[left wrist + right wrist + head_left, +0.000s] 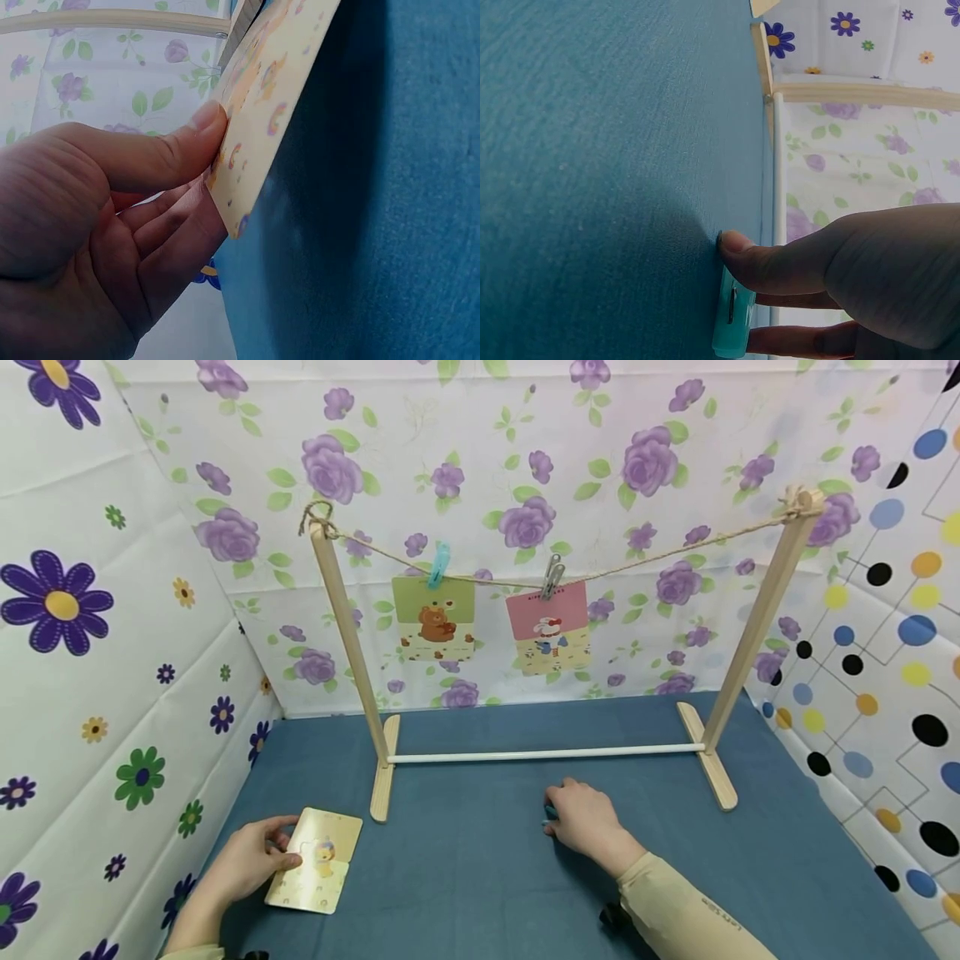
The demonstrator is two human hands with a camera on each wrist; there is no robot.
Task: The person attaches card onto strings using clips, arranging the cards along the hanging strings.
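At the lower left, my left hand (243, 864) pinches a yellow card (333, 843) by its left edge, thumb on the printed face. The card tilts just above the blue cloth in the left wrist view. Low over the cloth, my right hand (587, 818) holds a teal clothespin (733, 319) between thumb and fingers; the hand hides most of it from the head view. Behind them a twine (652, 561) sags between two wooden posts. From it hang a green bear card (435, 639) under a blue clothespin (439, 565) and a pink-and-yellow card (550, 647) under a grey clothespin (552, 577).
The frame's left post (348, 635) and right post (761, 618) stand on wooden feet, joined by a low white rod (547, 755). Blue cloth (465, 877) covers the table. Flowered sheets (450, 410) hang behind and left; a dotted one (885, 635) is on the right.
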